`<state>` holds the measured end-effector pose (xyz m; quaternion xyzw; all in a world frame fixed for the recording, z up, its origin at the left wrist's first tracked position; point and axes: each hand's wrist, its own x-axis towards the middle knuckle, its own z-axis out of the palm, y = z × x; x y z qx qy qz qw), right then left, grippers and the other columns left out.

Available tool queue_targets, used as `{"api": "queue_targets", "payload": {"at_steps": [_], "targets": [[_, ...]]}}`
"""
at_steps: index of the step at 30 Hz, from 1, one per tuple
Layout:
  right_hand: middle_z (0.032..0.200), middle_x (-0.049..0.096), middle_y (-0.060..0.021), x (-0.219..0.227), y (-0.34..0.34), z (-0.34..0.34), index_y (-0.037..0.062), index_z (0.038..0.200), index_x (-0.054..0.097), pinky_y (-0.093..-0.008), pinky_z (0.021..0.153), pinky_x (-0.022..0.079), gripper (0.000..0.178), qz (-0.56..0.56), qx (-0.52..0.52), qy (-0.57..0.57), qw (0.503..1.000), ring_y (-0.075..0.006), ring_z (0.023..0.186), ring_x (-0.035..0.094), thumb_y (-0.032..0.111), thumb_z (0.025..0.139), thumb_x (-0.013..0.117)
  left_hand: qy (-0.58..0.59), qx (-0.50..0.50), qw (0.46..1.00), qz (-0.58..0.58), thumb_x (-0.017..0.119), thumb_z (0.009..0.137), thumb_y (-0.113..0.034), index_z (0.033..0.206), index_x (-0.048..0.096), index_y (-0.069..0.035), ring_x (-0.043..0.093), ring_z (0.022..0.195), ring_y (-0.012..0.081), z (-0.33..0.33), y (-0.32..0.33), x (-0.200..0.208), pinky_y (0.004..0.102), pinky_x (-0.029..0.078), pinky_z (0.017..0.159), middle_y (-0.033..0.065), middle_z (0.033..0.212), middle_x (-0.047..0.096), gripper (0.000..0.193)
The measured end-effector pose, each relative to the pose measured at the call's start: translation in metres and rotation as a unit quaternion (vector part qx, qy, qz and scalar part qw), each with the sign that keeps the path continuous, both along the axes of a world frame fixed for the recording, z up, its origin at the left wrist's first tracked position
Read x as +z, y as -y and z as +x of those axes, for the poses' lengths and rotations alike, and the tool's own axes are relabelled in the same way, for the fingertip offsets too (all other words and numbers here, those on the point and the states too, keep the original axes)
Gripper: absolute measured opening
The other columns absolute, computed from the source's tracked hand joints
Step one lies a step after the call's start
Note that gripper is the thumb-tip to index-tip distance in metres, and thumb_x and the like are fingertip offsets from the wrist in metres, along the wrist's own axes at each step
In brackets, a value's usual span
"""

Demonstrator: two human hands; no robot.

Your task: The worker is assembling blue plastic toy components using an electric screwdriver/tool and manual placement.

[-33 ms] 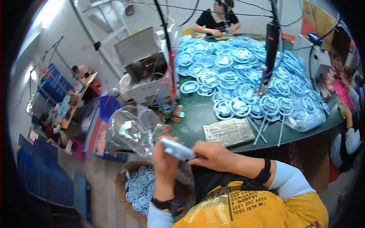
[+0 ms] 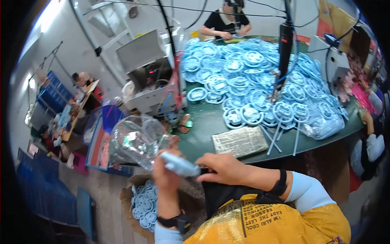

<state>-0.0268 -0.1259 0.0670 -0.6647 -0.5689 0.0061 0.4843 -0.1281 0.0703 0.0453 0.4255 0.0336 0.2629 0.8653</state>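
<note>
A light blue ring-shaped plastic piece (image 2: 180,164) is seen nearly edge-on and is smeared by motion. My left hand (image 2: 167,179) grips it at its left end, above the floor in front of the table. At the piece's right end is my right hand (image 2: 222,168), its fingers closed. Something small and dark shows at those fingertips, too blurred to name. On the table lies a large heap of similar light blue pieces (image 2: 237,85), some with long stems. Below my left forearm, a cardboard box (image 2: 126,195) holds more blue pieces.
A flat silvery block (image 2: 239,142) lies at the front edge of the green table (image 2: 199,136). Clear plastic bags (image 2: 136,136) bulge at the left, by an open grey machine box (image 2: 152,93). A black upright tool (image 2: 285,49) stands amid the heap. A co-worker (image 2: 227,24) sits opposite.
The whole view has shifted slightly, so the scene sits a little further left. The left hand with the blue piece has moved slightly left and down; the right hand stays by its end.
</note>
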Motion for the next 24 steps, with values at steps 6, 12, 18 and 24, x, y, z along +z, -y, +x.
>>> {"api": "queue_targets", "payload": {"at_steps": [6,12,18,24], "targets": [[0.095,0.062,-0.0112,-0.044,0.048,0.041,0.0065,0.103,0.061,-0.0405,0.062,0.051,0.029,-0.117,-0.156,0.032,0.980,-0.0324,0.076,0.064,0.030,0.088,0.069,-0.396,-0.052,0.805,0.438,0.070,0.080,-0.014,0.090,0.067,0.000,0.055,0.074,0.0090,-0.115,-0.113,-0.017,0.0262,0.045,0.066,-0.0001,0.080,0.063,0.017],[0.092,0.057,-0.0112,-0.074,0.091,0.113,0.0060,0.100,0.060,-0.0409,0.062,0.051,0.029,-0.147,-0.364,0.134,0.910,-0.0322,0.076,0.063,0.025,0.082,0.073,-0.600,0.065,0.462,0.650,0.075,0.072,-0.015,0.080,0.068,0.001,0.066,0.076,0.0377,-0.165,-0.127,-0.094,0.0435,0.051,0.069,0.0207,0.079,0.068,0.019],[0.108,0.054,-0.0141,-0.071,0.074,0.158,0.0027,0.112,0.056,-0.0421,0.065,0.053,0.049,-0.264,-0.395,0.144,0.868,-0.0330,0.086,0.063,0.028,0.076,0.078,-0.381,0.009,0.738,0.557,0.071,0.081,-0.006,0.086,0.066,0.002,0.067,0.068,0.0263,-0.048,-0.033,-0.047,0.0329,0.052,0.064,0.0158,0.077,0.067,0.011],[0.083,0.062,-0.0117,-0.054,0.089,0.159,0.0012,0.103,0.064,-0.0362,0.058,0.050,0.021,-0.035,-0.398,0.130,0.908,-0.0253,0.065,0.062,0.010,0.084,0.066,-0.161,-0.041,0.801,0.575,0.069,0.083,-0.002,0.094,0.067,0.002,0.066,0.073,0.0202,0.058,0.043,-0.031,0.0282,0.051,0.067,0.0112,0.081,0.065,0.011]]}}
